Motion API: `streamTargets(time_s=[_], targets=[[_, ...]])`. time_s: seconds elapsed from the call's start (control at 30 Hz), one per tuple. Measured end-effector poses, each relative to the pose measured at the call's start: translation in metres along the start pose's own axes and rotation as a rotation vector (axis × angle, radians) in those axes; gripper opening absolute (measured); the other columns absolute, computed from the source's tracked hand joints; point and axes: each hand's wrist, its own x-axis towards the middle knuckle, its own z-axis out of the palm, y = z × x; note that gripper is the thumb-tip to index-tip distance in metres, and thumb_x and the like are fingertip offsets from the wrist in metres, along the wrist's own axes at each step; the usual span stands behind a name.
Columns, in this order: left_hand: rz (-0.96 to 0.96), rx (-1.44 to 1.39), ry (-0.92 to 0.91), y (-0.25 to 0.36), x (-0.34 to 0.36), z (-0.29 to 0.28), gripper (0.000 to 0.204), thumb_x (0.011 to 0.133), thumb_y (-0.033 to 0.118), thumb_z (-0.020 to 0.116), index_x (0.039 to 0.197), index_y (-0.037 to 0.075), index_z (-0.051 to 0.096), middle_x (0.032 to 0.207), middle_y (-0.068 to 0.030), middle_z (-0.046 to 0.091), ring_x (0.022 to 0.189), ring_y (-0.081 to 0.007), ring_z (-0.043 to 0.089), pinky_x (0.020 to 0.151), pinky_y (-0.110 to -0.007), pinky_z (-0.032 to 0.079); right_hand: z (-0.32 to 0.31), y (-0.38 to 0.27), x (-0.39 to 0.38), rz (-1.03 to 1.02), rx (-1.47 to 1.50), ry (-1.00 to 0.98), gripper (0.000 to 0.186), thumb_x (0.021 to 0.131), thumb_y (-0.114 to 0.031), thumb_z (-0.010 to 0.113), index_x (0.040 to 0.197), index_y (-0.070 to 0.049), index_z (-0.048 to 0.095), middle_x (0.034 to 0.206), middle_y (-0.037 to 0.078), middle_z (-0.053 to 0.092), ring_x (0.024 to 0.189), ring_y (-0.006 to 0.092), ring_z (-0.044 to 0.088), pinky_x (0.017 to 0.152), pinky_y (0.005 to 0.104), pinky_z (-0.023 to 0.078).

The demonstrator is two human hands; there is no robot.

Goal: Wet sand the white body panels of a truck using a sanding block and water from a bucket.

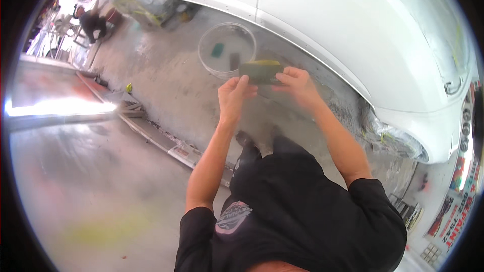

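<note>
i see the left hand (pixel 234 93) and the right hand (pixel 298 86) each clamped, thumb and fingers, on one end of a dark green pad (pixel 259 74), which sits just above the middle of the frame; yellow shows along its upper edge. just behind it from my view, a round bucket (pixel 222 76) of cloudy liquid holds a green block (pixel 217 50) and a darker block (pixel 234 61).

for writing, i find a pale printed logo (pixel 233 217) on the black shirt (pixel 322 206), bent by folds and partly unclear to me, and a wall sign (pixel 456 216) at the lower right, with large red letters and digits on white.

a white car (pixel 403 40) fills the upper right, its wheel (pixel 396 136) wrapped in clear plastic. at the upper left i make out another person (pixel 93 22), low near the floor.
</note>
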Motion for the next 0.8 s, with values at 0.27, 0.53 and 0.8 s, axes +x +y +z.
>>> streamTargets(time_s=[0.27,0.53,0.8], targets=[[0.003,0.139,-0.061,-0.029,-0.033,0.069,0.024,0.101,0.014,0.076,0.11,-0.008,0.075,0.096,-0.0125,0.077,0.085,-0.019,0.076,0.077,-0.031,0.063,-0.047,0.012,-0.047,-0.088,0.166,0.278,0.023,0.102,-0.013,0.072,0.11,0.008,0.071,0.106,0.014,0.074,0.095,0.0222,0.075,0.078,0.0384,0.069],[-0.035,0.048,-0.02,-0.075,-0.072,0.141,0.062,0.102,0.014,0.071,0.156,-0.002,0.044,0.122,-0.0176,0.074,0.099,-0.0309,0.076,0.088,-0.045,0.065,-0.118,-0.014,-0.094,-0.137,0.016,0.252,0.039,0.098,-0.012,0.074,0.135,0.0,0.067,0.105,0.01,0.072,0.092,0.0171,0.071,0.078,0.0344,0.064],[-0.269,-0.674,-0.385,-0.087,-0.06,0.161,0.064,0.108,0.036,0.064,0.162,0.007,0.042,0.159,-0.017,0.051,0.149,-0.0393,0.047,0.124,-0.064,0.037,-0.15,-0.02,-0.075,-0.021,0.085,-0.043,0.052,0.101,-0.009,0.073,0.15,-0.001,0.057,0.115,0.013,0.078,0.097,0.0192,0.074,0.077,0.037,0.066]])
